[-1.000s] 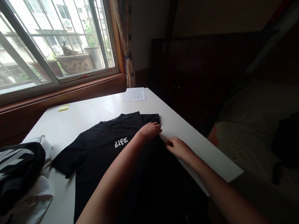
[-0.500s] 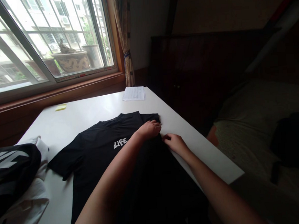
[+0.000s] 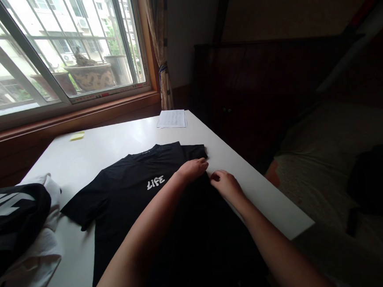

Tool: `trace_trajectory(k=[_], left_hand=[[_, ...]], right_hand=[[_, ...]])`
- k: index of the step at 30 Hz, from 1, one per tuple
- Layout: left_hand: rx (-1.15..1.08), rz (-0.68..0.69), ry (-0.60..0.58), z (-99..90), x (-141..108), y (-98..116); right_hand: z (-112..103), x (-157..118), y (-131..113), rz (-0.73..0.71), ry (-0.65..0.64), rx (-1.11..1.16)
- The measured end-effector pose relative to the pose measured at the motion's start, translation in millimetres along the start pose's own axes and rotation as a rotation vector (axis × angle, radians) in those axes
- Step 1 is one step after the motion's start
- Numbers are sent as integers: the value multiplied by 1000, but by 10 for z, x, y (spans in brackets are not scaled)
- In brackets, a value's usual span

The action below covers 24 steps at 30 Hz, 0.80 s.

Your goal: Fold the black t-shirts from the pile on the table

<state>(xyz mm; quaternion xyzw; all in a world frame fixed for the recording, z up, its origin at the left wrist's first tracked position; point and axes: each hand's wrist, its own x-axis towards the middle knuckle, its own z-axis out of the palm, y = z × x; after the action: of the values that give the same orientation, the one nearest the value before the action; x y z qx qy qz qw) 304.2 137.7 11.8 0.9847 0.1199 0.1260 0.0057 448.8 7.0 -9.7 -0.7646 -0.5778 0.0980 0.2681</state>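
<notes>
A black T-shirt (image 3: 125, 188) with white lettering on its chest lies spread on the white table (image 3: 118, 138), its collar toward the window. One sleeve stretches out to the left; the right side is folded inward, with a sleeve end showing at the far right. My left hand (image 3: 195, 167) reaches across the shirt to its right edge, fingers closed on the cloth just below that sleeve. Close beside it, my right hand (image 3: 226, 185) pinches the same edge a little nearer to me. My forearms cover part of the shirt's middle and lower right.
Black and white clothes (image 3: 22, 232) are heaped at the table's left. Printed sheets (image 3: 171, 119) and a yellow sticky pad (image 3: 77, 136) lie toward the far edge. A barred window (image 3: 61, 47) stands behind, and a dark bed (image 3: 344, 149) is to the right.
My left hand has slid slightly down along the shirt's right edge, away from the sleeve end. My right hand has stayed nearly in place.
</notes>
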Motion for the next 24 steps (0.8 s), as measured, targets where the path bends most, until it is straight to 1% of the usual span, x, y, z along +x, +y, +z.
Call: trace_trajectory(k=[3, 8, 11, 13, 17, 21, 24], left_hand=[[-41, -52, 42, 26, -95, 53], [-114, -48, 72, -14, -324, 150], [-138, -91, 100, -11, -412, 240], [-157, -158, 118, 16, -414, 298], [-201, -268, 133, 89, -320, 360], [-225, -356, 157, 123, -252, 351], [-238, -400, 168, 109, -274, 330]], right_hand=[[18, -4, 56, -30, 21, -21], [24, 17, 139, -123, 49, 38], [25, 74, 172, -165, 62, 69], [24, 128, 182, -177, 52, 79], [11, 215, 163, -163, 8, 54], [-27, 228, 79, -133, -43, 13], [-61, 217, -14, -84, -81, -32]])
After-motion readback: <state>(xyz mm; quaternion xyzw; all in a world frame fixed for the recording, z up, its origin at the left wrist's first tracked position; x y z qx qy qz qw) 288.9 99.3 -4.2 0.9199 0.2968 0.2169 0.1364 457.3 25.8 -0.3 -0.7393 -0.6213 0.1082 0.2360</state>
